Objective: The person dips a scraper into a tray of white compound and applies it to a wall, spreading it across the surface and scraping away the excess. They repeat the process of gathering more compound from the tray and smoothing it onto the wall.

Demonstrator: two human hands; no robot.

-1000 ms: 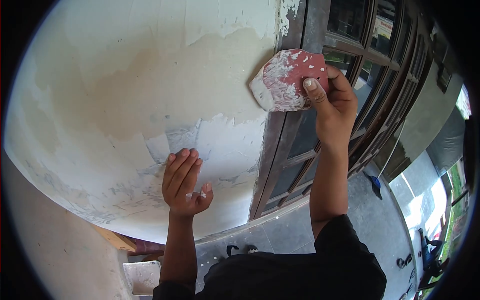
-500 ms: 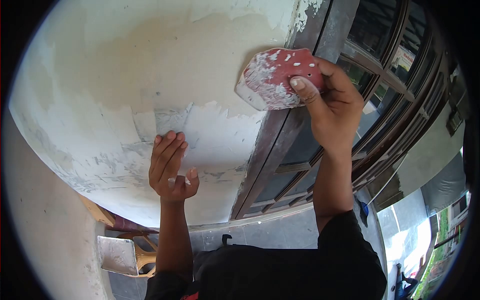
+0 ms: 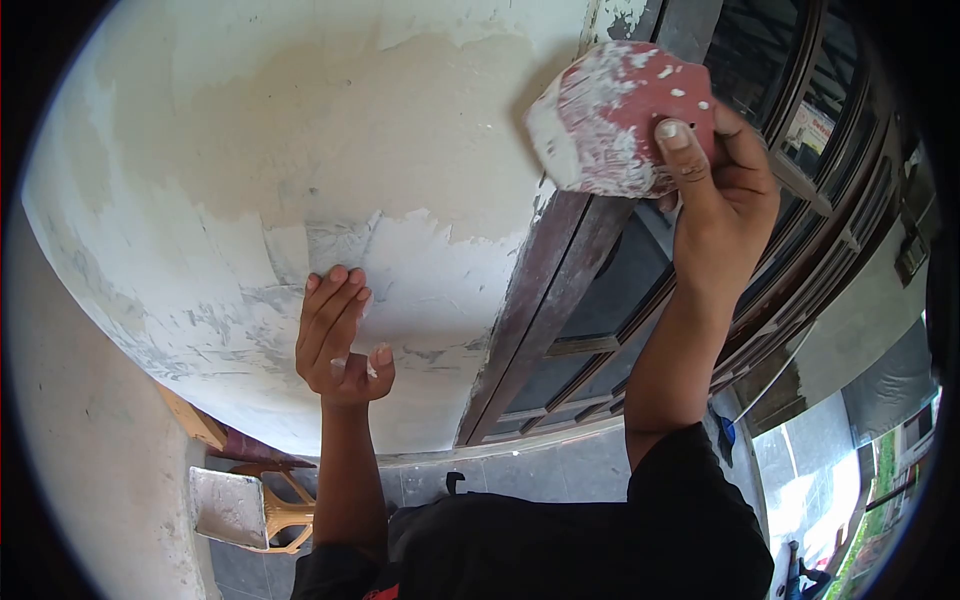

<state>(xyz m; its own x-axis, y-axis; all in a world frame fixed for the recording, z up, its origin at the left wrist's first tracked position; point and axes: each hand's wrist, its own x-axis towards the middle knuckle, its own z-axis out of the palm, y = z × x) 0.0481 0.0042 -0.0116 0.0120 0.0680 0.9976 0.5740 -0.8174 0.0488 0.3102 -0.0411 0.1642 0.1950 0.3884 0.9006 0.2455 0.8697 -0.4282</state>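
Note:
My right hand [image 3: 722, 200] grips a red putty spreader [image 3: 630, 120] at its right end, thumb on the near face and fingers behind. White putty smears the spreader's face, with a thick band along its left edge. It overlaps the edge of the wall [image 3: 400, 130] and the brown wooden frame in this view. Lower left, my left hand [image 3: 338, 335] is raised with fingers stretched out and close together, thumb apart, before a white puttied patch [image 3: 440, 270]. Bits of white putty stick to its palm and thumb.
Along the wall's right side runs a brown door frame [image 3: 535, 275] with glass panes. Below left, a putty-smeared tray [image 3: 228, 505] rests by a yellowish plastic chair [image 3: 290, 515] on grey floor tiles. A blue broom head [image 3: 727, 435] lies at the right.
My right hand has moved up and to the right with the spreader, from the wall's edge further over the door frame. My left hand has barely moved.

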